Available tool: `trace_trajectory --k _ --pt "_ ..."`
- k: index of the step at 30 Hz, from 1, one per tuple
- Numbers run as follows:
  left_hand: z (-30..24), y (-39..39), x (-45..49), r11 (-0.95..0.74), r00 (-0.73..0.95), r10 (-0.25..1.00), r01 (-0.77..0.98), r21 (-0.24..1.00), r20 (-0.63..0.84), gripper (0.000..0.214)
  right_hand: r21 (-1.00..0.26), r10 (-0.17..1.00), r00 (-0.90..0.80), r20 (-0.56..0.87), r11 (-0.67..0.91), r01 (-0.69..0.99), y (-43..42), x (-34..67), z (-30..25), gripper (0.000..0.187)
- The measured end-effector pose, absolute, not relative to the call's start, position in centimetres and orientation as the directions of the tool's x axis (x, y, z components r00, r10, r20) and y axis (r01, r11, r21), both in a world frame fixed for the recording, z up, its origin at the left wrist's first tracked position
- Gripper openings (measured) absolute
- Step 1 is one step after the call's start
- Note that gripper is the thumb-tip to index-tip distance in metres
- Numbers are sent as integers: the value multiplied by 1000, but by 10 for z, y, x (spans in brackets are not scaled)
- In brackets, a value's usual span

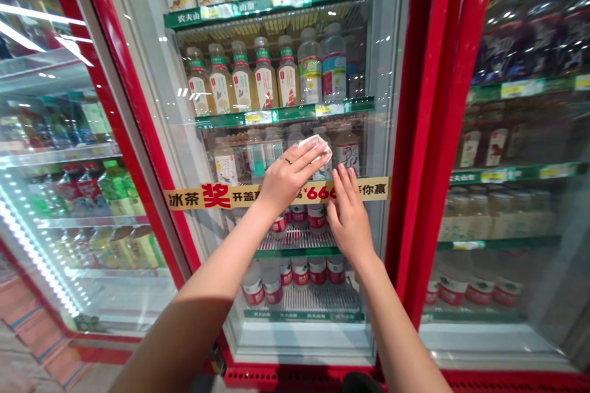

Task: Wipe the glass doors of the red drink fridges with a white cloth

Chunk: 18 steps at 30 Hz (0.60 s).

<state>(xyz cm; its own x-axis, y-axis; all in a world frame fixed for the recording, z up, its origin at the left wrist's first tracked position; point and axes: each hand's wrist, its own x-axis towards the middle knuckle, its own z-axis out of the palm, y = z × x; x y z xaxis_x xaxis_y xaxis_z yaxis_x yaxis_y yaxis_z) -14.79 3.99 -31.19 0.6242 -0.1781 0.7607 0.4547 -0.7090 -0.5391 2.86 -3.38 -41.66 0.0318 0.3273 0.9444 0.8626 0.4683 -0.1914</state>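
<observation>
Left hand (283, 179), fingers holding white cloth (321, 145) against glass door (295, 120); right hand (351, 218), fingers extended, released; open glass separates both from red frame (421, 135).

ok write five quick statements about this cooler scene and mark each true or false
1. Bottles stand behind the glass. True.
2. The left hand has a white wipe under its fingers. True.
3. The right hand grips a bottle. False: its fingers lie extended, partly over the yellow strip.
4. The ring is on the left hand. True.
5. The cooler's frame is blue. False: it is red.
</observation>
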Motion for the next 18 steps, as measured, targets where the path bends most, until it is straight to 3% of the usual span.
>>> trace_trajectory --k 7,15,18 --pt "-307 45 -149 -738 438 -123 559 -377 891 83 -135 349 -63 935 516 846 -38 9 -411 89" --pt "-312 41 -180 -666 607 -178 505 -549 774 78 -136 349 -52 936 493 859 -33 12 -412 89" --pt "-312 43 -194 -650 559 -166 557 -517 812 79 -140 344 -43 938 489 861 -32 12 -413 88"
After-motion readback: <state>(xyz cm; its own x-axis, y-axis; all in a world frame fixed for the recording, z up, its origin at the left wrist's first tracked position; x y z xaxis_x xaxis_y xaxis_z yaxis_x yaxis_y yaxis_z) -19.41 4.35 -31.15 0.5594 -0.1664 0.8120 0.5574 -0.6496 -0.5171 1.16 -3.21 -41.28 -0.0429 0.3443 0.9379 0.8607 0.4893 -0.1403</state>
